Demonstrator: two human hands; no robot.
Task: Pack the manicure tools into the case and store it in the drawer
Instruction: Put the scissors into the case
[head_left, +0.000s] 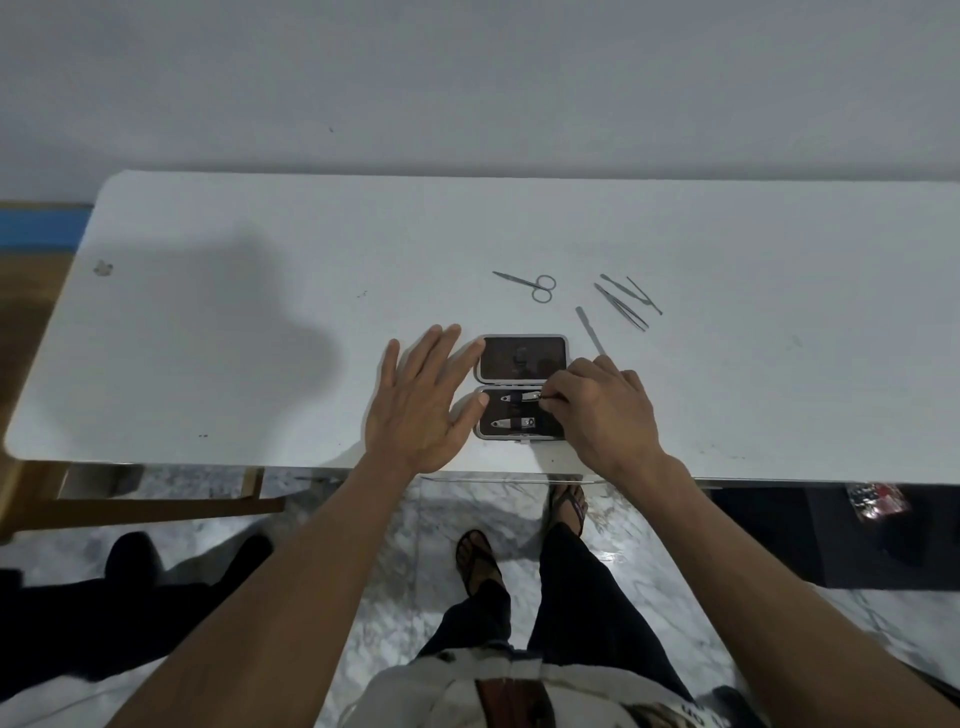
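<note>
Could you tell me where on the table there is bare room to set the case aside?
The table left of the left hand is bare, apart from a small mark near its far-left edge. The right end is free too. It is crowded around the case: scissors behind, loose tools to the right, right hand on it.

A plain pale grey wall (467, 78) filled the far side of the scene, unbroken and evenly lit. Against it stood a long white table (208, 312) with rounded corners, its top scuffed and speckled with small dark marks. A soft shadow (249, 332) lay across the table's left half. Below the near edge showed a glossy marbled grey-and-white floor (415, 545). At far left, a wooden frame (156, 501) sat low, with a blue strip (41, 228) beyond it.
</note>
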